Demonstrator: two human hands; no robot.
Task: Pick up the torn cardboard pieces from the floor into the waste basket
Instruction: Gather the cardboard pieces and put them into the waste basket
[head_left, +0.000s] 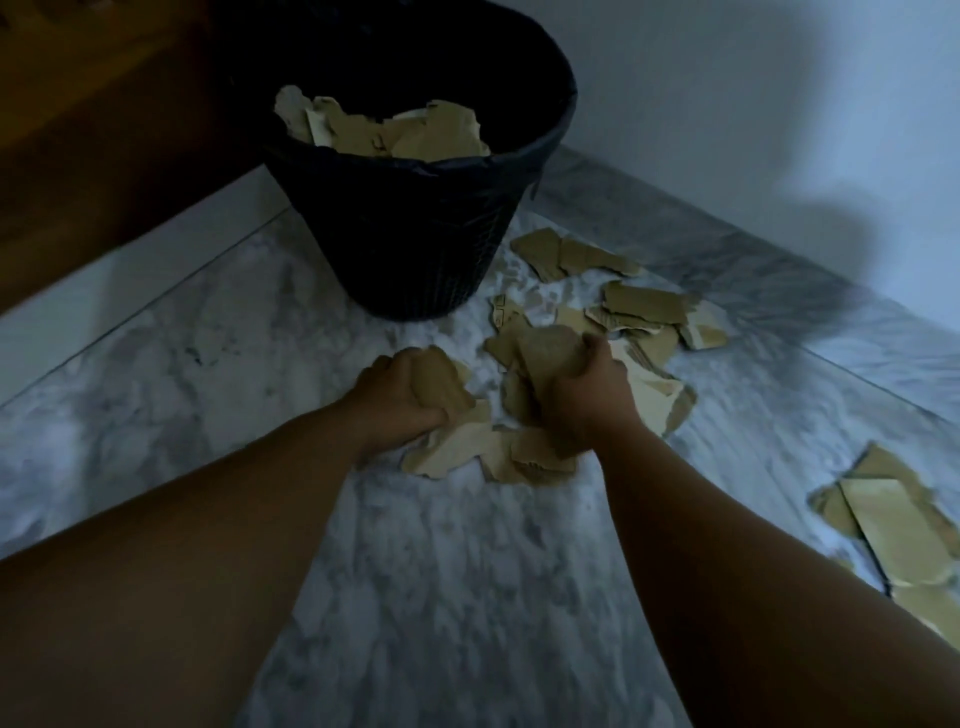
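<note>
Head view shows the left hand (402, 397) and right hand (582, 384) each clenched round torn cardboard pieces (540, 452) on the floor — the waste basket (415, 228) stands just beyond them — and overstuffed, loosely bunched handfuls could shed scraps on the lift.

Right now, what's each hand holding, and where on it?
Left hand grips a torn cardboard piece along its left side; right hand grips another piece along its right side. Both blurred.

Dim light, grey-veined marble floor (452, 597), pale wall (753, 93), possibly dark wooden furniture (93, 130) at left
</note>
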